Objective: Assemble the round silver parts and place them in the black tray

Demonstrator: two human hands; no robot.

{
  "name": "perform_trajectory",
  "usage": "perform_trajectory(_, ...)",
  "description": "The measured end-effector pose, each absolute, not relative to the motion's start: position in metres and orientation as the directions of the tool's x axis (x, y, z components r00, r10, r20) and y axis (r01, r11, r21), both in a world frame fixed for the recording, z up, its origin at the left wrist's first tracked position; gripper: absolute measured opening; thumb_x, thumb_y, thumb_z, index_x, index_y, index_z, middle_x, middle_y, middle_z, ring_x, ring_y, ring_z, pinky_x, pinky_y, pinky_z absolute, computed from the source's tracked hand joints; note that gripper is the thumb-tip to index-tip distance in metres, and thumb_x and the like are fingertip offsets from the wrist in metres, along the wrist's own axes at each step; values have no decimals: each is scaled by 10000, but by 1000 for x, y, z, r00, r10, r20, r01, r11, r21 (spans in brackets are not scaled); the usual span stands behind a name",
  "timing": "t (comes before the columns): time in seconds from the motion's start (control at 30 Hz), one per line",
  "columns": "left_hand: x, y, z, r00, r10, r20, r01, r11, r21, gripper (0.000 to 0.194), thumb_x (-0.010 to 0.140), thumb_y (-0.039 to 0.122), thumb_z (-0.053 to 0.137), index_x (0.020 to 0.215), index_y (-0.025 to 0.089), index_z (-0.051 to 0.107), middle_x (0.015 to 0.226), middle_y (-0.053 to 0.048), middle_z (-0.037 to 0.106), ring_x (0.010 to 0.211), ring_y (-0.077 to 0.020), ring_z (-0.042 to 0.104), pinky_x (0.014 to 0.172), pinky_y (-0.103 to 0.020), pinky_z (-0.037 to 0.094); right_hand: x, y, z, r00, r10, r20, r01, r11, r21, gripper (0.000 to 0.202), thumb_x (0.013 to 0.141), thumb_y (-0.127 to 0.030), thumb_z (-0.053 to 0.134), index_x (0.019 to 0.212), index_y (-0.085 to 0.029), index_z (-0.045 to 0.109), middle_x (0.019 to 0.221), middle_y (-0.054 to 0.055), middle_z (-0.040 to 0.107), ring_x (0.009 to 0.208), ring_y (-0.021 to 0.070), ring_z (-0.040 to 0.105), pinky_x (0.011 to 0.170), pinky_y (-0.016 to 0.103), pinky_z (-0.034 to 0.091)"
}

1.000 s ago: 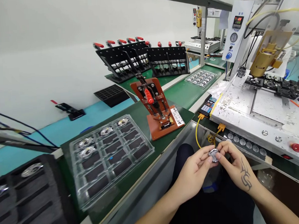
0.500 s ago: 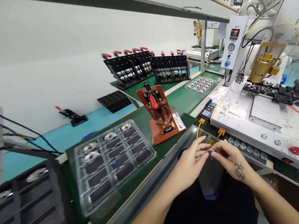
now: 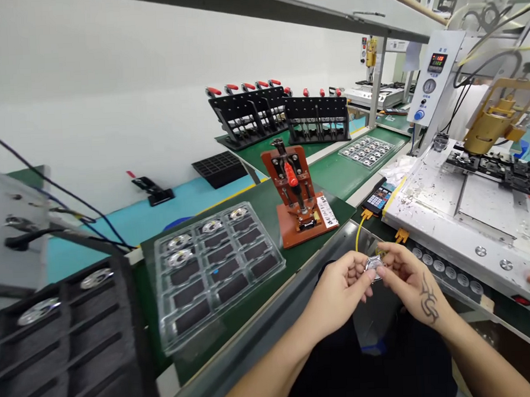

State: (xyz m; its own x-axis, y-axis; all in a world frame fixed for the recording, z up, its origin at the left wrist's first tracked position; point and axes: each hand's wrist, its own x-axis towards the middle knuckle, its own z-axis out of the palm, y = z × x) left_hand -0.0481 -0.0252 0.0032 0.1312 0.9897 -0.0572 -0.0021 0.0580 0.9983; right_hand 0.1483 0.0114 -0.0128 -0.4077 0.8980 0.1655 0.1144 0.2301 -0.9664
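Note:
A small shiny metal part [image 3: 374,264] is held between my two hands, above my lap. My left hand [image 3: 344,283] pinches its left side with thumb and curled fingers. On its right side, my right hand [image 3: 405,277] grips the edge between thumb and fingers. Left of my hands, a clear plastic tray [image 3: 222,320] lies on the green bench, with several similar round metal parts in its upper pockets. An orange-brown clamp fixture [image 3: 289,236] with a red handle stands between that tray and the machine.
At the lower left is a black foam tray [image 3: 94,367] with round metal parts. Black clamp racks [image 3: 316,116] stand at the back beside another filled clear tray [image 3: 367,151]. A white machine [image 3: 453,230] with a brass-coloured head and a keypad [image 3: 379,197] are on the right.
The metal part is now turned with its broad face more visible, and my left fingers have curled in. The view has swung left, so the bench items appear farther right.

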Motion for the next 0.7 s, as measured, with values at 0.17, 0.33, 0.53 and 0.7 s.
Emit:
perform_trajectory(0.17,-54,-24,6,82,997,-10,80,3,997,178,965,353,681,977,176,660,810,0,656,628,-119,621,611,-251,515,151,32,-4,-691,597,407,220,710,-669,432,1048,-265,659,1475,-299,599,1158,77,679,927,191,689,799,315,591)
perform_trajectory(0.33,-79,-25,45,41,986,164,331,-168,929,136,998,322,651,1024,202,709,849,-26,730,728,-167,687,666,-278,529,141,54,5,-699,475,535,229,857,-462,421,1061,-249,633,1476,-279,568,1209,92,693,962,207,711,827,321,603)
perform_trajectory(0.53,-139,30,114,-10,502,865,746,-572,340,318,1078,387,547,828,212,635,841,-45,695,819,-192,621,810,-354,512,130,84,22,-594,551,586,264,821,-506,373,1003,-321,699,1362,-242,632,887,9,642,622,142,580,618,296,558)
perform_trajectory(0.7,-162,77,111,537,493,685,720,-691,-66,535,1092,440,493,600,234,443,572,2,516,619,-179,505,693,-347,451,130,85,32,-564,632,531,281,752,-596,340,1011,-361,676,1318,-218,642,864,13,644,656,159,604,595,289,537)
